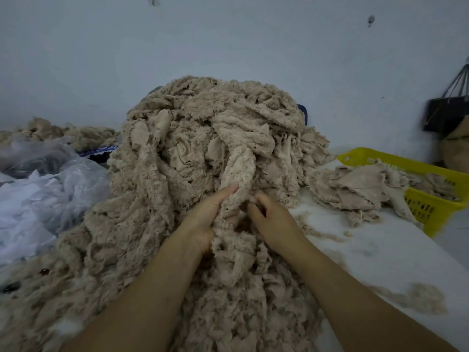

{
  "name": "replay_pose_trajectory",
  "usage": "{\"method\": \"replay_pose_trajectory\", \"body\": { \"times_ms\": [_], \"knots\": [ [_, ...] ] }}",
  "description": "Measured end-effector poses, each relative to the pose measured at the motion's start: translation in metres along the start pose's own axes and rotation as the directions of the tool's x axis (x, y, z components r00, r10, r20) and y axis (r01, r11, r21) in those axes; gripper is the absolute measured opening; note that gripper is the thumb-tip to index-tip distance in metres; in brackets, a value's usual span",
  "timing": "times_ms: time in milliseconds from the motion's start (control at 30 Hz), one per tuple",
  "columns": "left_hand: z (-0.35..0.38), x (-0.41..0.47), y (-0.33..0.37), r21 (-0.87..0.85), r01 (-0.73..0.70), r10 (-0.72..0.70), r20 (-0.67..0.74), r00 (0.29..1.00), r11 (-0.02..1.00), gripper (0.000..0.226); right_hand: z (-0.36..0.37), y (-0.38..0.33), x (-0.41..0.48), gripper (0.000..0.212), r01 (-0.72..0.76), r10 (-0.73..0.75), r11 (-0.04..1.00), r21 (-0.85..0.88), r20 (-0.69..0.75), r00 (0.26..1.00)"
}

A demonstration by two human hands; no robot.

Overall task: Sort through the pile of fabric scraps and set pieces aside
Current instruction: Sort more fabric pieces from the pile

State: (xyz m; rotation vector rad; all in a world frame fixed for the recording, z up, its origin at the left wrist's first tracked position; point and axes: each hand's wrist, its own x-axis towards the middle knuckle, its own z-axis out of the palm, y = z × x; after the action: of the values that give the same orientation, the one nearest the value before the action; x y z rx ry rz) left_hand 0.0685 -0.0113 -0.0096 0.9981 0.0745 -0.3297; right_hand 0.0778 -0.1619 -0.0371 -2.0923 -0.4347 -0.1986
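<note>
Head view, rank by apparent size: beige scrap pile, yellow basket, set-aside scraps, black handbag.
1. beige scrap pile, by far.
2-3. set-aside scraps and yellow basket look alike; basket partly covered, unranked.
4. black handbag, though farther and cropped.

The left hand [206,221] grips a fleece strip [238,168], only its thumb showing and its fingers lost behind the cloth, and the right hand [272,221] curls into the pile of fabric scraps [177,153] (holding something or not, I can't tell). Behind the heap peeks a blue edge [302,113] of something hidden, and the dark bag [446,115] is blurred and cut off at the right.
</note>
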Motion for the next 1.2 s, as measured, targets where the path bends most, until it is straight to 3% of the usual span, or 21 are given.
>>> {"method": "replay_pose_trajectory", "body": {
  "times_ms": [67, 200, 333, 433, 600, 667, 700, 800, 900, 1000, 1100, 1200],
  "knots": [
    [-0.006, -0.001, 0.006, -0.149, -0.076, 0.075, -0.016, 0.997, 0.986, 0.024, -0.008, 0.005, 0.002, 0.027, -0.054, 0.051, 0.998, -0.028, -0.124, 0.991],
    [-0.019, -0.003, 0.017, -0.425, -0.271, 0.265, -0.074, 0.961, 0.864, 0.05, -0.03, 0.018, 0.006, 0.034, -0.203, 0.241, 0.969, 0.141, -0.354, 0.904],
    [-0.026, -0.001, 0.017, -0.363, -0.272, 0.183, -0.26, 0.948, 0.891, 0.036, -0.033, 0.02, 0.007, 0.039, -0.239, 0.387, 0.899, 0.368, -0.408, 0.827],
    [-0.028, 0.004, 0.016, -0.321, -0.273, 0.151, -0.357, 0.922, 0.907, 0.036, -0.03, 0.018, 0.006, 0.041, -0.171, 0.37, 0.886, 0.431, -0.433, 0.822],
    [-0.031, 0.003, 0.016, -0.327, -0.273, 0.181, -0.284, 0.941, 0.905, 0.038, -0.033, 0.023, 0.004, 0.034, -0.158, 0.36, 0.902, 0.401, -0.498, 0.789],
    [-0.027, 0.0, 0.015, -0.297, -0.258, 0.209, -0.186, 0.96, 0.919, 0.037, -0.032, 0.023, 0.005, 0.022, -0.184, 0.333, 0.924, 0.336, -0.471, 0.817],
    [-0.022, 0.0, 0.013, -0.254, -0.252, 0.216, -0.16, 0.963, 0.934, 0.035, -0.031, 0.02, 0.005, 0.029, -0.174, 0.306, 0.937, 0.304, -0.471, 0.827],
    [-0.007, -0.003, 0.005, -0.108, -0.218, 0.211, -0.073, 0.975, 0.97, 0.026, -0.025, 0.005, 0.0, 0.019, -0.016, 0.126, 0.968, 0.25, -0.431, 0.894],
    [0.0, -0.001, -0.001, 0.004, -0.259, 0.259, -0.045, 0.965, 0.966, 0.027, -0.011, -0.006, -0.007, 0.046, -0.014, 0.026, 0.973, 0.232, -0.051, 0.998],
    [0.002, 0.0, -0.003, 0.06, -0.264, 0.268, -0.059, 0.962, 0.963, 0.035, 0.004, -0.004, -0.008, 0.041, 0.019, -0.05, 0.989, 0.144, 0.212, 0.976],
    [0.002, 0.0, -0.002, 0.124, -0.245, 0.249, -0.019, 0.968, 0.962, 0.045, 0.005, 0.001, -0.002, 0.03, 0.052, -0.086, 0.979, 0.195, 0.172, 0.981],
    [0.001, 0.001, -0.006, 0.388, -0.212, 0.224, 0.015, 0.974, 0.897, 0.056, -0.004, 0.002, 0.001, 0.028, -0.05, 0.068, 0.871, 0.488, -0.02, 0.997]
  ]
}}
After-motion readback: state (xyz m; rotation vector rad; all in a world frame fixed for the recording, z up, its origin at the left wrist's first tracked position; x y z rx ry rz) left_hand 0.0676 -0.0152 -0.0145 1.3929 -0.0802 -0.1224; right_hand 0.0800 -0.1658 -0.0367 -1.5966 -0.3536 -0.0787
